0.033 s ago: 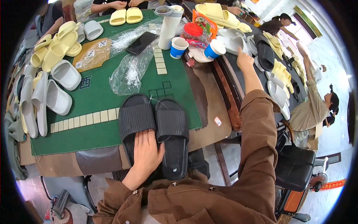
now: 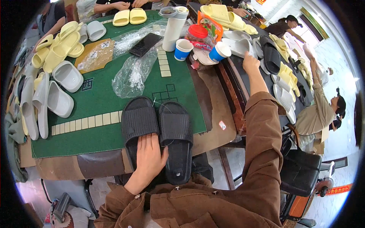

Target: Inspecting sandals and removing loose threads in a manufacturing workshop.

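Under ribbed slipper strap (image 2: 140, 119), left fingers (image 2: 148, 142)

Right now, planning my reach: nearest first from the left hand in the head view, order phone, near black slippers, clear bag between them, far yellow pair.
1. Black slippers: touching the left hand.
2. Clear bag: ahead, on the green mat.
3. Phone: beyond the bag.
4. Yellow pair: far edge, farthest.

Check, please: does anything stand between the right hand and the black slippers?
Nothing upright is visible directly between the right hand and the black slippers. Only a wooden table edge crosses the gap; its height against the hand is hard to judge. Two paper cups stand left of that path.
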Tool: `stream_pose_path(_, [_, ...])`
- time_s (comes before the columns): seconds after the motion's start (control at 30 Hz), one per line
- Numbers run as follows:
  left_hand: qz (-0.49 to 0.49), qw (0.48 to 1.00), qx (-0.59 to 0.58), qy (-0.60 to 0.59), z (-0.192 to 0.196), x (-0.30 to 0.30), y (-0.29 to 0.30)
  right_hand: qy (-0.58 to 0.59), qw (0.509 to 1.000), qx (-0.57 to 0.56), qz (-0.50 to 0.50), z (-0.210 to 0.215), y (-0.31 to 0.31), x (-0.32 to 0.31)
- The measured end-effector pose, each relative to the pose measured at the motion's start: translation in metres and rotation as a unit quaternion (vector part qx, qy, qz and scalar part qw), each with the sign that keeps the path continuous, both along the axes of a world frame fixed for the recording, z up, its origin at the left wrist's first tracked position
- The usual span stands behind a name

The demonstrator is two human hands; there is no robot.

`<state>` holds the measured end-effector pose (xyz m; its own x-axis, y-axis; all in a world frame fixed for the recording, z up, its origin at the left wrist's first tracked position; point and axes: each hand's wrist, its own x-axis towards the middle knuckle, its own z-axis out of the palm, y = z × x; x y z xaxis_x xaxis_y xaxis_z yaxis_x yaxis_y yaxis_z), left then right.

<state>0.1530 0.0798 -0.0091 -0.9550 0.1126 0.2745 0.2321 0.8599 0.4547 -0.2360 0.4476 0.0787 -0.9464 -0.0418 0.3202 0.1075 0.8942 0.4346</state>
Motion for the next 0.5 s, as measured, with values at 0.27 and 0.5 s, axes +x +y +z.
stream_pose_path(0.27, [0.008, 1.000, 0.002, 0.001, 0.001, 0.001, -0.002, 0.039, 0.999, 0.007, 0.022, 0.030, 0.024, 0.007])
stream_pose_path(0.5, [0.017, 0.999, -0.015, 0.025, -0.001, 0.000, -0.001, 0.093, 0.996, 0.009, 0.000, 0.076, 0.038, 0.047])
